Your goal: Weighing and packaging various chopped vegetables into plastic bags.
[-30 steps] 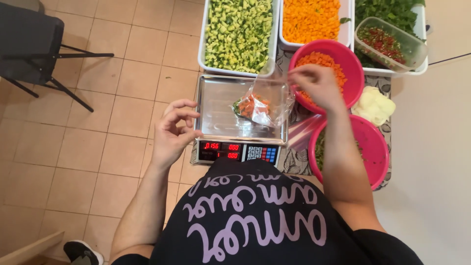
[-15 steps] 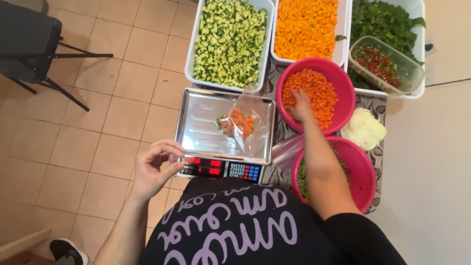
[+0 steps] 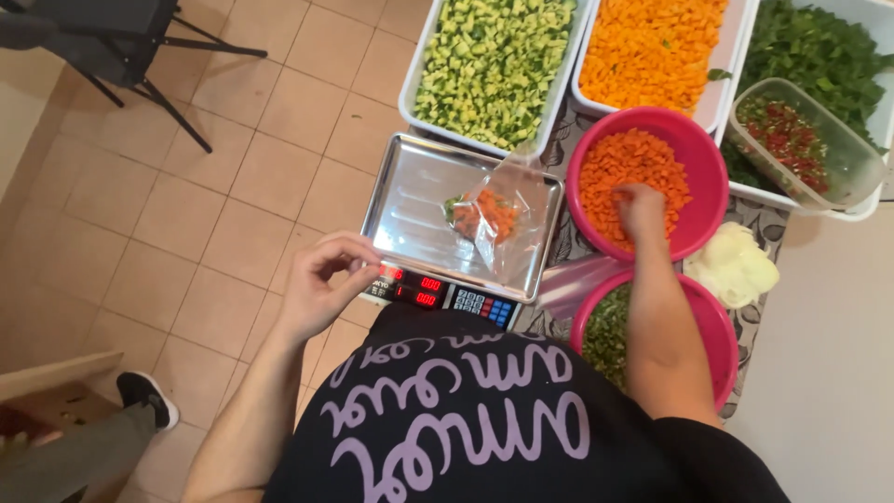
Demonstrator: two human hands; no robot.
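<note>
A clear plastic bag (image 3: 503,222) with diced orange and green vegetables lies on the steel tray (image 3: 410,200) of a weighing scale (image 3: 447,296). My right hand (image 3: 643,212) reaches into a pink bowl (image 3: 708,154) of diced carrot, fingers down in the pieces; whether it holds any I cannot tell. My left hand (image 3: 324,284) hovers by the scale's near left corner, fingers loosely curled, holding nothing.
White tubs of diced cucumber (image 3: 489,61), diced carrot (image 3: 652,47) and leafy greens (image 3: 819,51) stand behind. A clear box of chopped red and green bits (image 3: 801,140), a second pink bowl (image 3: 712,326) and sliced onion (image 3: 731,265) are at right. Another person's shoe (image 3: 149,396) is at lower left.
My right hand left the bag and went down into the bowl of diced carrot. My left hand drew back from the tray's side to the scale's near corner.
</note>
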